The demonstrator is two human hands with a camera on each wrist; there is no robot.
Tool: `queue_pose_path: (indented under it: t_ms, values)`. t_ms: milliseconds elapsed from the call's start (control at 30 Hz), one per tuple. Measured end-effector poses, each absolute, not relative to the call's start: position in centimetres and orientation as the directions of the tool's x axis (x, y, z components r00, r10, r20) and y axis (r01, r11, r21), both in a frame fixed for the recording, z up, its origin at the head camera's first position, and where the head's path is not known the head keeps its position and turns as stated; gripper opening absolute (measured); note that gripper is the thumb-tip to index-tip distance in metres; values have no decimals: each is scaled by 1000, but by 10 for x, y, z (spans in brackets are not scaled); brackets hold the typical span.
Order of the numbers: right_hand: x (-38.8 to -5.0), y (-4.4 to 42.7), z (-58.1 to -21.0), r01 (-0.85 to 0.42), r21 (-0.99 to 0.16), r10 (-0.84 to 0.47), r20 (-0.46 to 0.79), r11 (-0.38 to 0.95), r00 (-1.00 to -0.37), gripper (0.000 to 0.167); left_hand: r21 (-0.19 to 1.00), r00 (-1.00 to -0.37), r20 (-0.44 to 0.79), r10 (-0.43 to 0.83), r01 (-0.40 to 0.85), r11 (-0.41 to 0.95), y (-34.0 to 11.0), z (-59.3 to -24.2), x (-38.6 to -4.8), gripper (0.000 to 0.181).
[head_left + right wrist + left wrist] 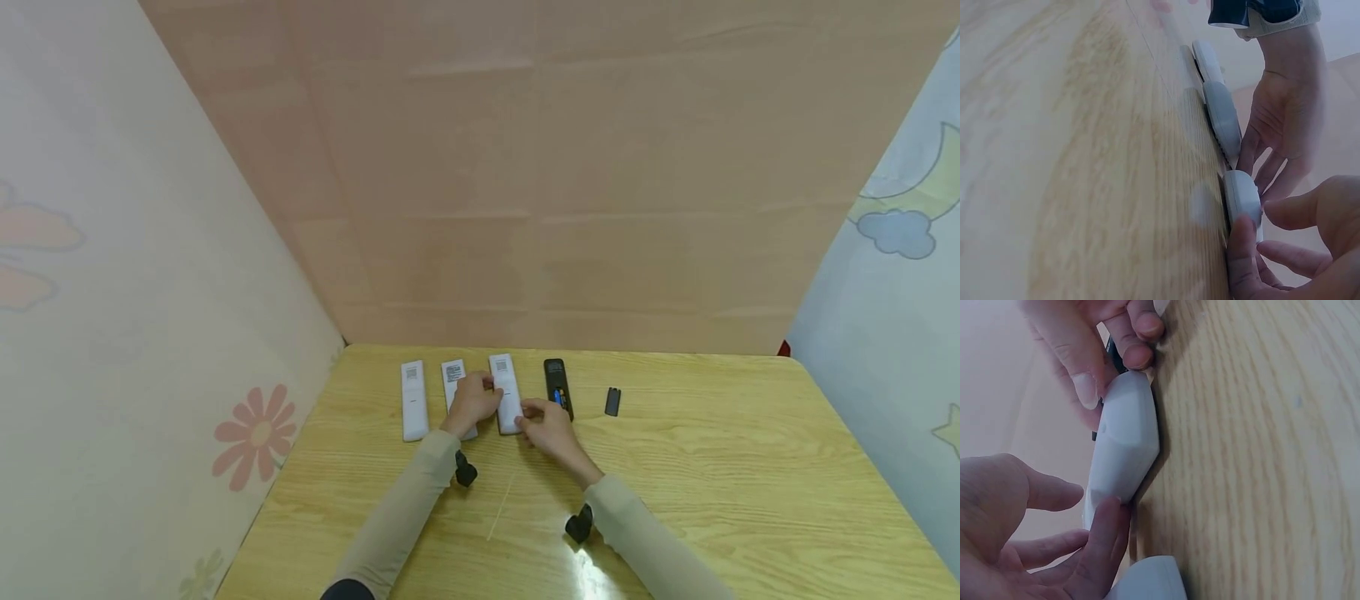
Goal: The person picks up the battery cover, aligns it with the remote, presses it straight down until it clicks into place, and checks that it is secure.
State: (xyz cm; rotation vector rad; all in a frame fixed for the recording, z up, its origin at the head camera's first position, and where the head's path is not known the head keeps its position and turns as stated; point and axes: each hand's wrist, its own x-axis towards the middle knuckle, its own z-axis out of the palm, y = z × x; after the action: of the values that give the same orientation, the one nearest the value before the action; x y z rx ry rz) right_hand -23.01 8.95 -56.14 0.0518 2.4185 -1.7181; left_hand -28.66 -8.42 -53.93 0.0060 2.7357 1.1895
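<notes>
A white remote control [506,398] lies back up on the table between my hands. My left hand [477,398] reaches over the neighbouring white remote [452,375] and touches the left edge of the first. In the left wrist view its fingertips [1107,515] meet the white casing [1125,425], with the thumb apart from it. My right hand [550,427] touches the same remote's right edge near its lower end. Its fingertips [1242,231] lie against the casing in the right wrist view. Neither hand is plainly closed round the remote.
Another white remote [414,402] lies at the far left of the row. Right of my hands is a black remote [556,379] with its battery bay uncovered and blue batteries showing. A small black battery cover [612,402] lies further right on the wooden table [712,467].
</notes>
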Motion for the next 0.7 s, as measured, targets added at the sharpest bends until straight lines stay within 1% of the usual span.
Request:
queue_pose_path:
  t_ms: [200,400,600,700]
  values:
    - [-230,93,-555,103,-930,-82,-141,354,-987,38,724,-985,-157,69,-67,687,-82,-533,-286,37]
    - [-232,100,-548,60,-929,-94,-101,366,-990,43,724,-986,-155,66,-67,687,-79,-524,-286,42]
    - [-234,107,-539,44,-937,-96,-82,347,-992,43,724,-991,-110,73,-30,689,-76,-519,-286,40]
    - [-233,111,-535,25,-933,-93,-63,358,-994,43,727,-991,-109,76,-27,686,-75,-518,-285,39]
